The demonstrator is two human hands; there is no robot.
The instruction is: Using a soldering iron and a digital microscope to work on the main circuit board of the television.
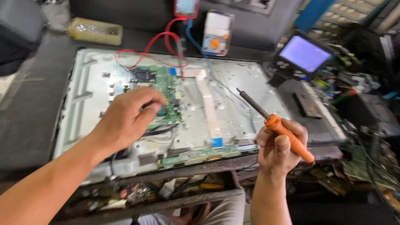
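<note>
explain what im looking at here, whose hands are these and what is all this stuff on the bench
This is one view from a camera worn on a person's head, looking down at their own two bare hands. On the workbench lies an opened flat screen panel, back side up, with a green circuit board and a white ribbon cable on it. The left hand rests its fingers on the circuit board. The right hand grips an orange-handled soldering iron, tip raised above the panel. Behind sit a meter with red leads and a small lit screen.

head camera looks down, close.
</note>
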